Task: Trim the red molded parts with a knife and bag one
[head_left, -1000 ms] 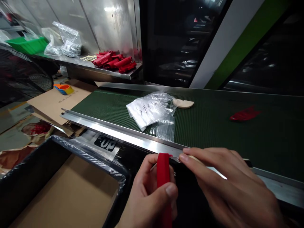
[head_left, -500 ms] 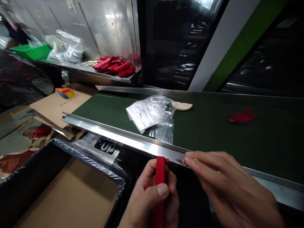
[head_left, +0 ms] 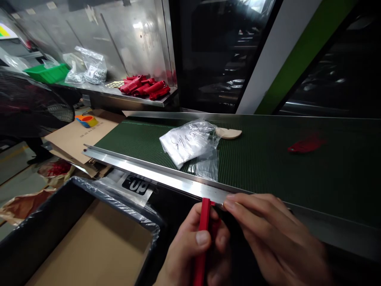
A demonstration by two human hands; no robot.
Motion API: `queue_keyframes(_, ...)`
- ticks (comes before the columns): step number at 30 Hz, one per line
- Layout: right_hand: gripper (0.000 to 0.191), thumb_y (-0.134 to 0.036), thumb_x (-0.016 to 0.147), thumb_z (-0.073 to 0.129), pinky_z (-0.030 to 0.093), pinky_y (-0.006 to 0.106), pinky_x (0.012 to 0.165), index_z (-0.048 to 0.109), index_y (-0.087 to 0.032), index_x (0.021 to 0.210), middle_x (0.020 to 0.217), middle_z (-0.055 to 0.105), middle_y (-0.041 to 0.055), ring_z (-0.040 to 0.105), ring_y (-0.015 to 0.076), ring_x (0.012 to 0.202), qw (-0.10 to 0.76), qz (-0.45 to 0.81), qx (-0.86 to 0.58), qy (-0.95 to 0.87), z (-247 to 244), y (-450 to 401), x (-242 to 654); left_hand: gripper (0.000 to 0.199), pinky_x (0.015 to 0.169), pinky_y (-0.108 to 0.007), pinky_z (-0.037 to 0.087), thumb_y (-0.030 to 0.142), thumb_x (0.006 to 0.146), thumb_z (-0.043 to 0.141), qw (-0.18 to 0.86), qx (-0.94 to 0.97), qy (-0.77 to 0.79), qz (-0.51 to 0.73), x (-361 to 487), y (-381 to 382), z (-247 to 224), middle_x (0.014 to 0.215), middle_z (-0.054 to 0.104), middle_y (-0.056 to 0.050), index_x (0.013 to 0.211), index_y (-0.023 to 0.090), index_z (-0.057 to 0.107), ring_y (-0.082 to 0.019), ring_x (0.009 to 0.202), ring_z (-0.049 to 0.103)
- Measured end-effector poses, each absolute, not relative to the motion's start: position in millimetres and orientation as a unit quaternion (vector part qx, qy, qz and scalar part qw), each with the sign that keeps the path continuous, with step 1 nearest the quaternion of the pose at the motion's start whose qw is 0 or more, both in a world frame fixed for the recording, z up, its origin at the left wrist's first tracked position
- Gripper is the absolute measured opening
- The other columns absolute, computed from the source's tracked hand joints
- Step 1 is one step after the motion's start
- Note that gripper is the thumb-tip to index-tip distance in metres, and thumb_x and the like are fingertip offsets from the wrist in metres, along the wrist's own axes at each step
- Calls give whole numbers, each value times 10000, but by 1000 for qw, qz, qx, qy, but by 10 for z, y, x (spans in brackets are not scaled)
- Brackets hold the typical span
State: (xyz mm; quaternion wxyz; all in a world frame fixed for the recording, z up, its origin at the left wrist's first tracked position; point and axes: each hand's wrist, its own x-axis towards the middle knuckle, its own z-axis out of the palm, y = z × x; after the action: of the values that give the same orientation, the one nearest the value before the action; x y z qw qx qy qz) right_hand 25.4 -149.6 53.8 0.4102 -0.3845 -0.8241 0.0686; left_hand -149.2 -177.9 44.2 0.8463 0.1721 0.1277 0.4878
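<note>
My left hand (head_left: 190,246) is closed around a long red plastic part (head_left: 203,226) that stands nearly upright at the bottom centre. A small red nub sticks out on the right near its top. Just right of that nub, my right hand (head_left: 270,230) pinches something small and shiny between thumb and fingertips, too small to make out. Beyond the hands, a plastic bag with handwriting (head_left: 186,145) lies on the green ribbed belt (head_left: 133,137). A pale half-round piece (head_left: 229,133) touches its right side.
A red part (head_left: 306,145) lies on the belt at right. Red pieces (head_left: 144,86), bags of metal parts (head_left: 95,74) and a green basket (head_left: 47,73) sit on the shelf. A lined box (head_left: 119,207) stands at lower left; cardboard (head_left: 70,139) holds a tape roll (head_left: 87,121).
My right hand has moved left, bringing its fingertips closer to the red part's nub. My left hand still grips the part. The view has shifted slightly.
</note>
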Motion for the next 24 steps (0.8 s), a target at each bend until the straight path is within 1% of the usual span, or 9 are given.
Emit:
queue_keyframes(2,496,39,857,523,477,368,814,602,-224,1270,1183,648,73,595,203,1052,409,59,-402,-817,514,-1489,286,271,501,-113,431,345,834,689,855,178,110,474,-1465,-1790,427,766,573,-14,1041,191,609,-33,512,500)
queue_keyframes(4,480,28,864,509,488,363,834,597,-207,1273,1213,628,82,584,203,1086,403,71,-405,-818,526,-1504,317,285,531,-118,445,360,832,689,866,164,106,460,-1440,-1805,434,758,564,-22,1039,183,605,-44,546,505)
queue_keyframes(7,459,28,858,504,490,366,860,611,-189,1248,1244,595,95,561,221,1137,394,94,-388,-828,598,-1559,332,207,438,-101,402,344,923,549,861,136,80,483,-1411,-1827,459,842,552,-27,1072,205,586,-22,484,463)
queue_keyframes(9,457,34,853,520,474,370,879,621,-203,1231,1236,595,84,553,224,1139,393,82,-385,-831,641,-1585,324,195,410,-92,385,338,943,507,855,114,78,501,-1393,-1843,475,851,548,-27,1060,201,581,-17,465,457)
queue_keyframes(14,467,19,849,540,454,377,885,611,-211,1249,1214,613,75,546,222,1115,370,62,-369,-850,635,-1578,328,203,405,-84,377,345,939,524,854,78,85,507,-1356,-1878,506,830,557,-32,1045,180,574,-18,464,473)
queue_keyframes(17,480,29,845,525,453,384,874,612,-208,1253,1214,614,80,548,230,1115,379,62,-374,-844,613,-1576,348,206,400,-84,368,348,933,535,858,74,86,501,-1352,-1880,522,814,558,-30,1041,178,576,-18,455,472)
queue_keyframes(24,505,39,840,521,436,421,882,597,-200,1278,1229,599,93,537,249,1122,371,73,-371,-848,630,-1600,350,212,377,-81,326,373,934,521,860,88,82,497,-1351,-1877,500,794,526,-19,1038,194,566,-7,424,427)
